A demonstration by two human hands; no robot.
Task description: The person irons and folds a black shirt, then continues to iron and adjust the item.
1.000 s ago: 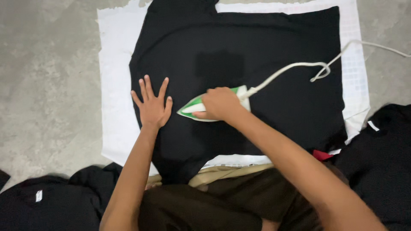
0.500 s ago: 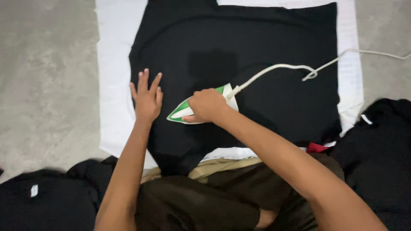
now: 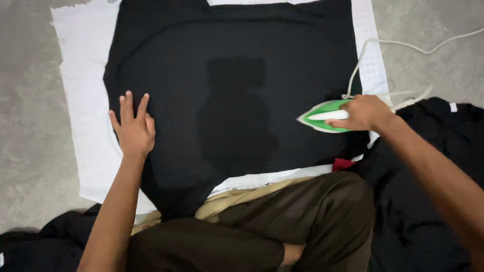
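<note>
Your right hand (image 3: 365,112), fingers clamped on green-white plastic iron (image 3: 325,116), has swung to black cotton shirt's (image 3: 232,75) right edge; left hand (image 3: 133,128), fingers apart, flat, pins shirt.

A black garment (image 3: 237,75) lies spread flat on a white cloth (image 3: 83,100) on the floor — a darker patch shows at its middle. A green and white iron (image 3: 322,117) rests on the garment's right edge, tip pointing left — its white cord (image 3: 403,46) trails off to the right.

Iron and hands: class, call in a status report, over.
Right hand grips green iron at black garment's right edge. Left hand flat on garment. White cord trails right, nothing blocking.
</note>
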